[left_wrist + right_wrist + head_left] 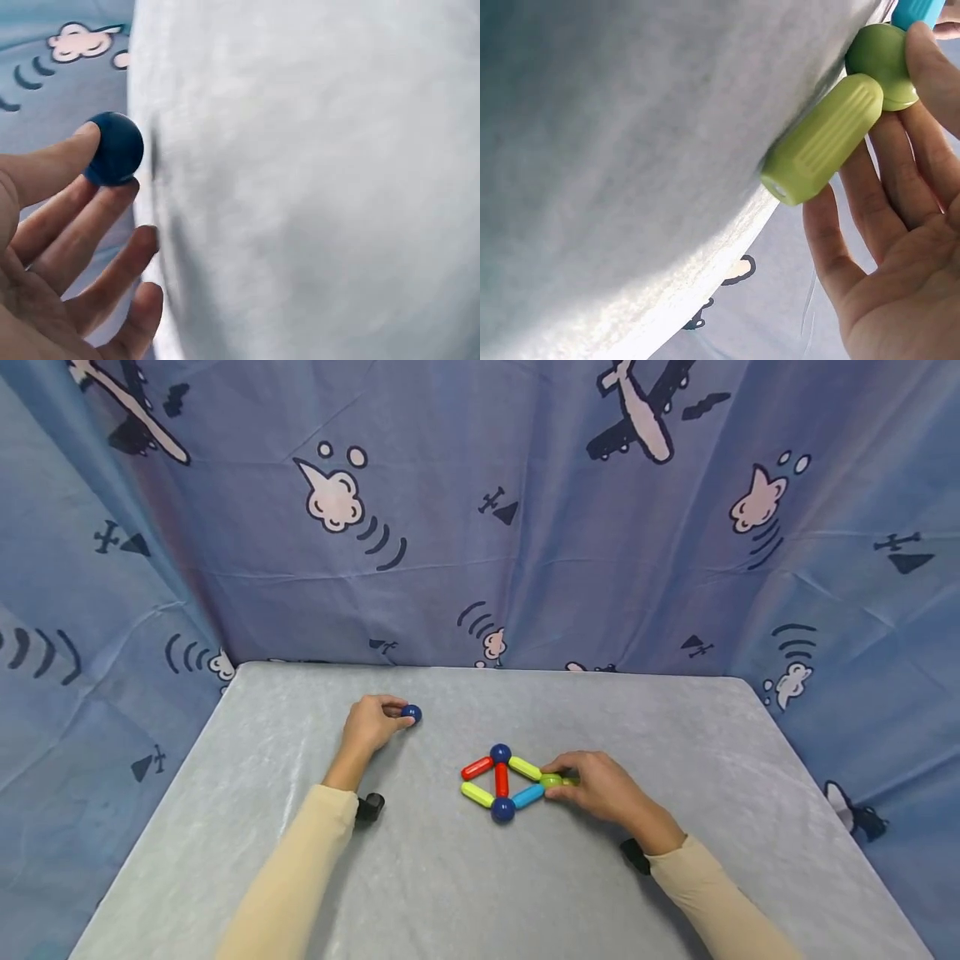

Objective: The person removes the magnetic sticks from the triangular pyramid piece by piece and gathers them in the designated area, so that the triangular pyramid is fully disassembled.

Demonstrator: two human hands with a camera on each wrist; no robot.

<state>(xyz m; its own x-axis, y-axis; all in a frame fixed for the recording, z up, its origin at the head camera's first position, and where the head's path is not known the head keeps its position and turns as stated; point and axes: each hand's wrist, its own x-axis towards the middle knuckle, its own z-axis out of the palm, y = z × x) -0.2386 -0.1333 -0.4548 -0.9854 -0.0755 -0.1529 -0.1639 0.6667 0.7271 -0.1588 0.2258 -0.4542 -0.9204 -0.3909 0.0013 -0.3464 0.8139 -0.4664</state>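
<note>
Your left hand (pixel 369 724) pinches a blue ball (pixel 412 714) between thumb and fingertips, well apart from the joined shape; your right hand (pixel 603 787) pinches the green ball (pixel 551 781) at the shape's right corner. The grip on the blue ball looks light, so a slip could drop it and let it roll. Twisting or tugging the green ball could break its joints with the upper yellow stick (pixel 525 767) and the light-blue stick (pixel 529 796). The outer red stick (pixel 477 767) and lower yellow stick (pixel 477 794) have free left ends, so a bump might swing them askew. The table's (pixel 450 893) far edge runs near your left hand, with the curtain (pixel 420 602) beyond. Room lies between the blue ball and those free ends, and more on the near side of the shape.
</note>
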